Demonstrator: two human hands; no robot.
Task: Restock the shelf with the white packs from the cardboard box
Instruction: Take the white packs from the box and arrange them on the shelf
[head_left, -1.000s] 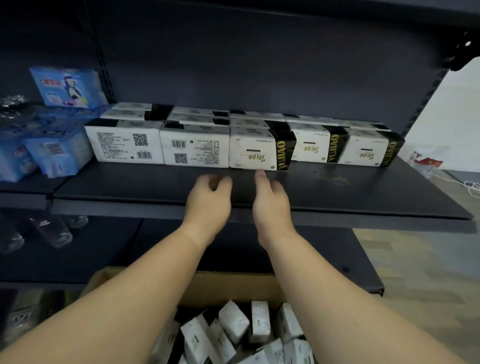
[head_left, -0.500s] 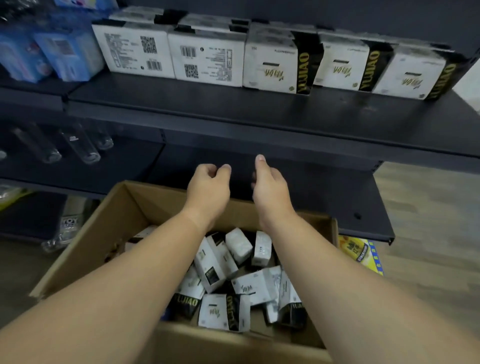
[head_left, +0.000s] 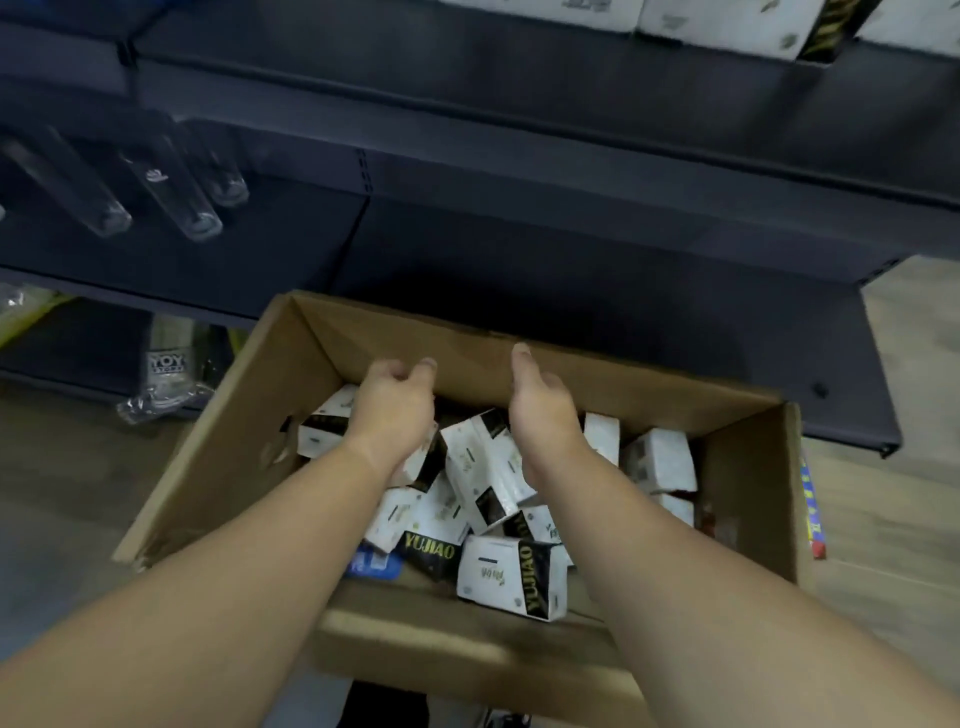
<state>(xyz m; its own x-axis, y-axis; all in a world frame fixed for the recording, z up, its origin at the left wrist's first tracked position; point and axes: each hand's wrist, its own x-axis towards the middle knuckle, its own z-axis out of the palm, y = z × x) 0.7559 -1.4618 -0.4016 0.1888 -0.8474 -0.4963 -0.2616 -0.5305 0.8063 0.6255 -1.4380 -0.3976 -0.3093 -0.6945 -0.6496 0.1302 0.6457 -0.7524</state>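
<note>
An open cardboard box (head_left: 244, 405) sits on the floor below me. Inside it lie several white packs with black ends, jumbled at odd angles, such as one (head_left: 488, 467) in the middle and one (head_left: 511, 577) near the front. My left hand (head_left: 397, 410) hovers over the packs at the box's far left, fingers loosely curled, holding nothing. My right hand (head_left: 540, 405) hovers beside it with fingers relaxed, also holding nothing. The dark shelf (head_left: 519, 83) above carries a row of the same white packs (head_left: 727, 23), cut off by the top edge.
A lower dark shelf (head_left: 597, 270) stands right behind the box. Clear plastic bottles (head_left: 171, 192) lie on the shelf at the left. A wrapped pack (head_left: 166, 374) rests under it. A colourful flat item (head_left: 813, 514) lies on the wood floor right of the box.
Both hands came down from the upper shelf's front edge to just over the packs in the box. My view tilted down with them, so the stocked shelf slid to the top edge.
</note>
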